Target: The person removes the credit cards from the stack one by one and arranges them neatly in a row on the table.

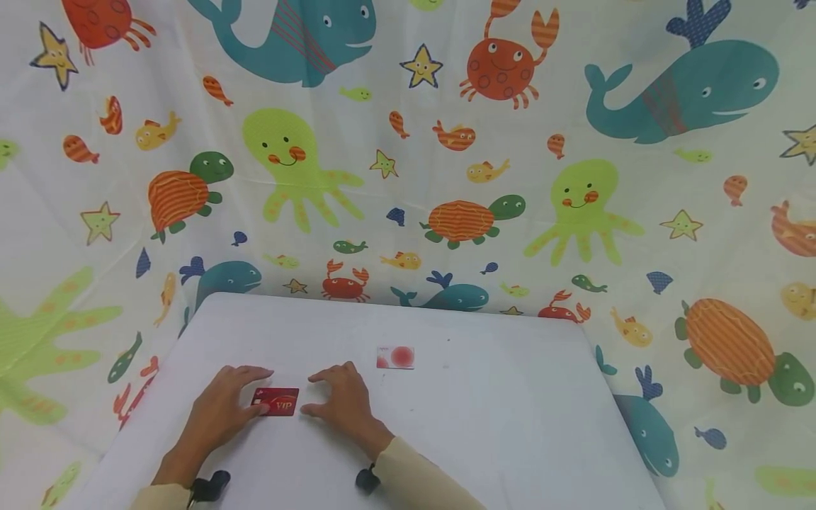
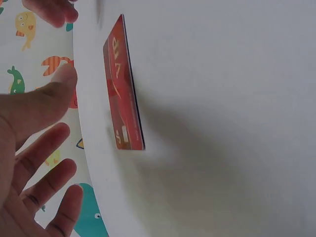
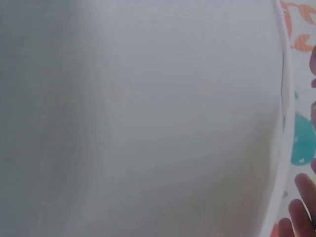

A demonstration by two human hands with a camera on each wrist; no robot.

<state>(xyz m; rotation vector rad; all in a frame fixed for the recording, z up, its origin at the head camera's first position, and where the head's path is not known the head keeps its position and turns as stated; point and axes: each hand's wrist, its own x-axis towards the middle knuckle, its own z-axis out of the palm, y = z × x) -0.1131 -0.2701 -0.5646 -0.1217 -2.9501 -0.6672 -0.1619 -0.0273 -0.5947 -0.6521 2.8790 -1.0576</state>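
From where I stand, the red VIP card lies on the left part of the white table, left hand and right hand loosely spread, gripping nothing, and a careless nudge could skid something so thin away.

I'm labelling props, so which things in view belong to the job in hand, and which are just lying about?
Likely part of the job:
red VIP card
left hand
right hand
white table

Likely just there:
pale card with red circle, untouched
sea-animal cloth hanging behind
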